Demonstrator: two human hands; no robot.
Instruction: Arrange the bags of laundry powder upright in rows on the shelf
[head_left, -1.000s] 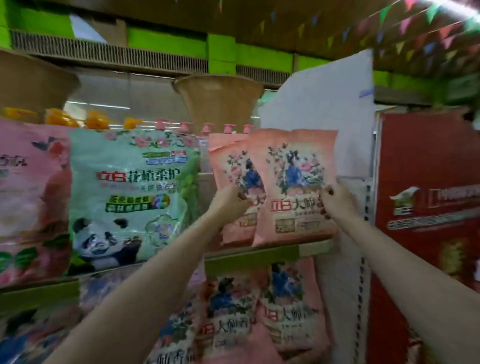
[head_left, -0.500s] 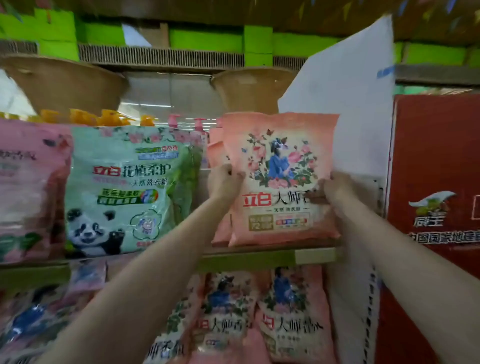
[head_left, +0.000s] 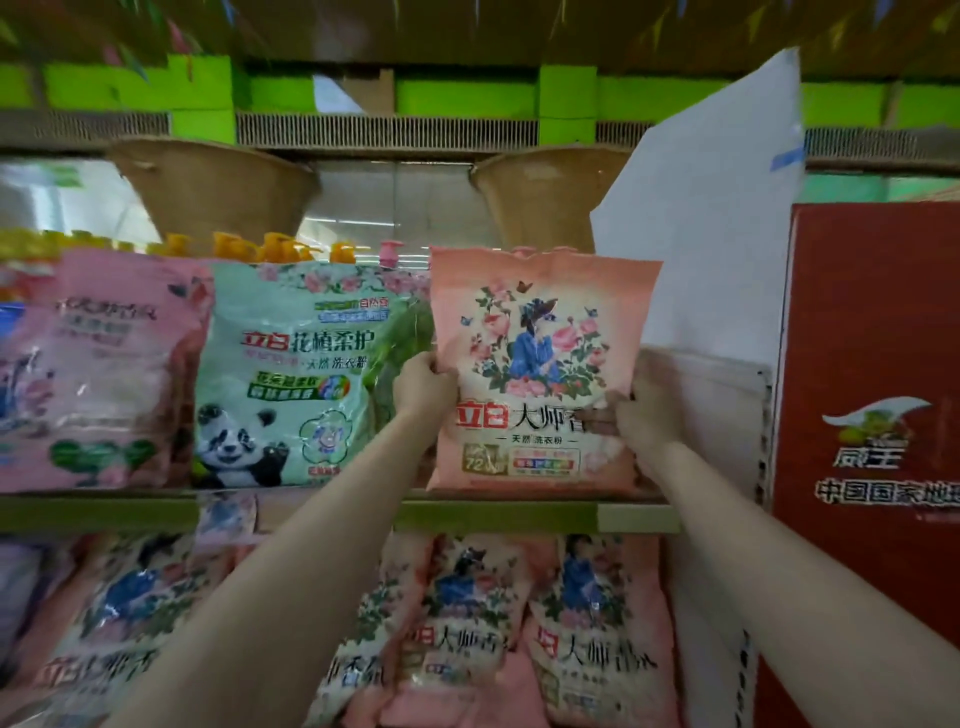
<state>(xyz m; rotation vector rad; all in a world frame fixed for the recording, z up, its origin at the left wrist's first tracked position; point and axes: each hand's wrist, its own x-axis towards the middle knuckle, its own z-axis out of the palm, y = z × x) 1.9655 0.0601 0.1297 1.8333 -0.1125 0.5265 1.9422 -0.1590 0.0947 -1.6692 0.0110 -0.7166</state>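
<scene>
Along the upper shelf (head_left: 291, 512), starting from the left, a pale pink bag (head_left: 104, 374) stands upright, and next to it the mint-green panda bag (head_left: 291, 374) faces out squarely; neither has budged over the last second. Then comes the left hand (head_left: 423, 387), its fingers curled round the left edge of the salmon-pink bag (head_left: 540, 322), which a second ago leaned out of true with a second pink bag showing beside it. Now the front bag stands straight, its printed face square to the aisle and its bottom edge down on the shelf board, covering whatever sits behind it. The right hand (head_left: 649, 410) grips the opposite edge, thumb pressed over the print, so the bag is pinched from both sides. Just beyond it rises a white panel (head_left: 717, 208), and past that a red carton (head_left: 872, 364). To my eye this bag is as good as placed at the right end of the row; what remains is probably letting go and seeing whether it keeps upright. On the lower shelf, more pink bags (head_left: 592, 639) slump at angles and look to need the same attention.
</scene>
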